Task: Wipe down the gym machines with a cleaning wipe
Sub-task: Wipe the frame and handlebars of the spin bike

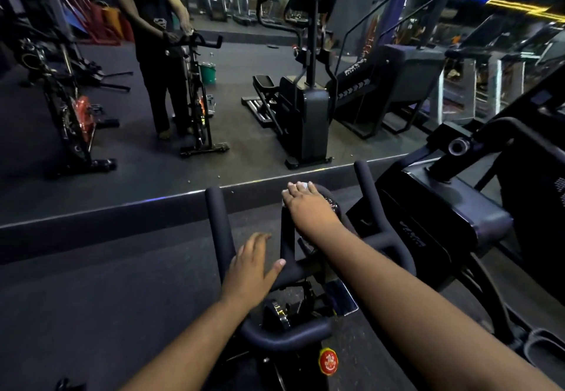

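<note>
A wall mirror (153,161) fills the upper frame. Below it, lower centre, stands my spin bike; its handlebars (218,231) are the machine in hand. My right hand (308,207), centre frame, presses flat over the bike's small console (331,199), fingers straight; a sliver of white at the fingertips is, I judge, the cleaning wipe (301,184). My left hand (252,263), below it and to the left, rests released on the crossbar, gripping nothing. Step in hand: wiping the console. Next: draw the wipe along each grip.
</note>
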`<state>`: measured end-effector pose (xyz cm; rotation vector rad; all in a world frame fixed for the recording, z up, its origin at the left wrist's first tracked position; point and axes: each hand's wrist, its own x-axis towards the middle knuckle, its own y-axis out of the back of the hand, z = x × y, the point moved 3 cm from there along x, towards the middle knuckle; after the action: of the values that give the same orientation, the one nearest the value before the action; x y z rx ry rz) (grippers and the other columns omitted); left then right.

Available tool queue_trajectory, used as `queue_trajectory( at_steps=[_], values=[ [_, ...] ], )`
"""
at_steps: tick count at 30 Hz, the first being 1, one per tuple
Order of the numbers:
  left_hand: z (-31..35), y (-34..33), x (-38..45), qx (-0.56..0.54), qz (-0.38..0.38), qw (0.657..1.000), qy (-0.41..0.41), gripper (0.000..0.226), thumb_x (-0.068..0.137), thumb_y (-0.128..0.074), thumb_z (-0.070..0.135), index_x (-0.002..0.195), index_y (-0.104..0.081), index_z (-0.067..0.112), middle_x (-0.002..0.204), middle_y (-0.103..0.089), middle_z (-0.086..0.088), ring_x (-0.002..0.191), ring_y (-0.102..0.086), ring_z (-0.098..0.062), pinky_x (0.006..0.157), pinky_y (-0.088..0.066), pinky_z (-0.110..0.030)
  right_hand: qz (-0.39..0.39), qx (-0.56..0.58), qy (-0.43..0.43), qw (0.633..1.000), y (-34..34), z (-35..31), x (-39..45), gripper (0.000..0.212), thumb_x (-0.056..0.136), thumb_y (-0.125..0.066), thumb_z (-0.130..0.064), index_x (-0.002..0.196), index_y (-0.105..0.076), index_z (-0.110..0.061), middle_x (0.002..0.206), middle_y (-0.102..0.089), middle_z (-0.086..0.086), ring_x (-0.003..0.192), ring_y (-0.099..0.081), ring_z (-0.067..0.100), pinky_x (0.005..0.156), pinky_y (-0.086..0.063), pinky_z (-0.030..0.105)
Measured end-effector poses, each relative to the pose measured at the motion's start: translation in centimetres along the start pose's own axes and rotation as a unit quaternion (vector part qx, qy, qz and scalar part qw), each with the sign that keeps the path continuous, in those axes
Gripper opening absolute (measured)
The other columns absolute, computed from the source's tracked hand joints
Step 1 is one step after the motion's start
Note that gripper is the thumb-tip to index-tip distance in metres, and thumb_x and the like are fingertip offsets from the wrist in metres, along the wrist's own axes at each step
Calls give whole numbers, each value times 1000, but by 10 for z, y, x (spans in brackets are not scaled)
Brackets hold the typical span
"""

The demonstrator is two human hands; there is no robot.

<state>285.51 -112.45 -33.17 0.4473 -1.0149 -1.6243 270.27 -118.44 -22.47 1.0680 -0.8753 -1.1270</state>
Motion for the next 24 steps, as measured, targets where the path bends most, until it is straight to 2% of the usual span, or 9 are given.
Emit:
queue_trajectory(
  at_steps=[4, 7, 9, 10, 13, 16, 18, 20, 24],
  values=[
    [-4, -7, -5, 90, -51, 994, -25, 95, 89, -24, 77, 162, -17, 17, 169, -15, -3, 156, -14, -22, 127, -10, -37, 6, -29, 13, 999, -20, -24, -26, 58, 105, -25, -18, 159, -14, 0, 167, -14, 21, 155, -11, 34, 125, 2, 46],
    [0, -9, -7, 190, -98, 975, -56, 110, 84, -21, 83, 162, 3, 10, 171, 5, -8, 158, 5, -20, 127, 7, -39, -4, -2, 65, 998, -47, -40, -53, 63, 95, -20, -21, 152, -37, 1, 160, -32, 24, 151, -28, 36, 123, -22, 47],
    [2, -10, -8, 238, -125, 960, -75, 113, 87, -34, 81, 161, 7, 7, 170, 10, -11, 157, 8, -22, 127, 6, -43, 3, 88, 76, 993, -58, -42, -73, 54, 90, -41, -13, 142, -54, -1, 152, -47, 21, 144, -42, 34, 102, -53, 41],
    [3, -11, -9, 250, -135, 956, -80, 112, 88, -37, 80, 160, 7, 6, 170, 10, -11, 157, 8, -22, 127, 6, -44, -11, 132, 74, 988, -59, -44, -81, 57, 90, -53, -8, 146, -49, -2, 157, -40, 19, 148, -35, 31, 99, -55, 38],
    [5, -14, -8, 260, -148, 951, -83, 111, 89, -41, 78, 161, 3, 6, 171, 5, -11, 158, 4, -22, 127, 3, -45, -62, 157, 99, 981, -54, -41, -96, 67, 98, -47, -10, 160, -22, -10, 169, -11, 9, 156, -9, 23, 117, -37, 36],
    [6, -13, -6, 260, -144, 951, -81, 111, 87, -40, 81, 161, -5, 5, 170, -4, -12, 158, -2, -23, 127, 1, -47, 48, 172, 99, 979, -31, -31, -80, 64, 89, -27, -12, 149, -44, 2, 157, -37, 22, 146, -36, 36, 115, -40, 45],
    [7, -12, -5, 261, -145, 951, -81, 111, 87, -37, 82, 162, -6, 5, 170, -7, -12, 158, -4, -23, 127, 0, -48, 98, 193, 63, 974, -22, -24, -60, 70, 87, -16, -16, 149, -40, 6, 158, -34, 25, 149, -29, 38, 122, -24, 40],
    [7, -12, -5, 263, -140, 951, -80, 111, 87, -35, 83, 162, -8, 5, 170, -9, -12, 157, -5, -23, 127, -1, -49, 57, 190, 53, 979, -22, -29, -45, 75, 87, -5, -21, 155, -26, 4, 164, -19, 24, 154, -13, 37, 127, -12, 39],
    [7, -10, -8, 265, -133, 952, -72, 109, 89, -37, 80, 161, -8, 4, 170, -9, -12, 157, -5, -23, 127, 1, -47, 23, 188, 56, 980, -53, -44, -59, 60, 90, -30, -11, 145, -47, 7, 155, -38, 27, 147, -32, 44, 116, -38, 52]
  ],
)
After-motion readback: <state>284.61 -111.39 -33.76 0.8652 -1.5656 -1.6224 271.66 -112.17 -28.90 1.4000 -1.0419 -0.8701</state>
